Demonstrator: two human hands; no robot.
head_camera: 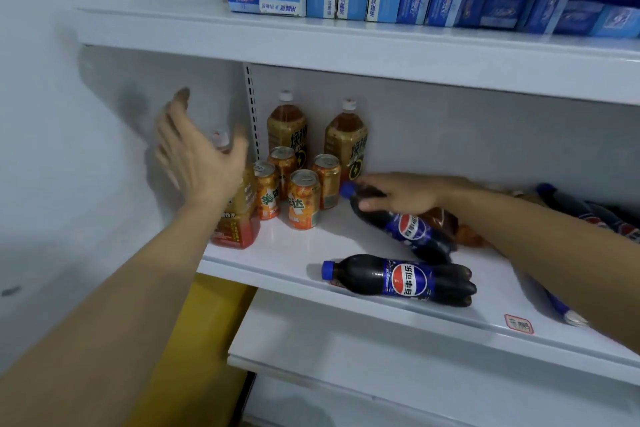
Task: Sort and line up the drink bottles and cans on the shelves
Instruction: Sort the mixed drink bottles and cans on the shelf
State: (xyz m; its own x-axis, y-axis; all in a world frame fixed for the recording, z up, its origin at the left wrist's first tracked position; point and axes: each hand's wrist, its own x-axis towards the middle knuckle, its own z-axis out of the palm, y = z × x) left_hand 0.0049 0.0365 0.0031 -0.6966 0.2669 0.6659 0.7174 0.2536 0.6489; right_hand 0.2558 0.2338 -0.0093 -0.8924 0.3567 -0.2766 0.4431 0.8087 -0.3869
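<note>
- Gripping the cola bottle (398,222) lying at the shelf's (381,308) three o'clock, right hand (401,196) curls its fingers round the neck;
- left hand (194,152) hovers spread, empty;
- best tip it upright slowly, clear of the cans (303,199) at nine o'clock.

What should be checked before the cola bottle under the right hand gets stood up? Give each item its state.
1. Right hand on the rear cola bottle: ok, fingers curled over its neck.
2. Left hand free: ok, open, holding nothing.
3. Orange cans upright: ok.
4. Front cola bottle upright: not ok, lying on the shelf.
5. Brown bottle behind it, free or pinned: cannot tell.
</note>
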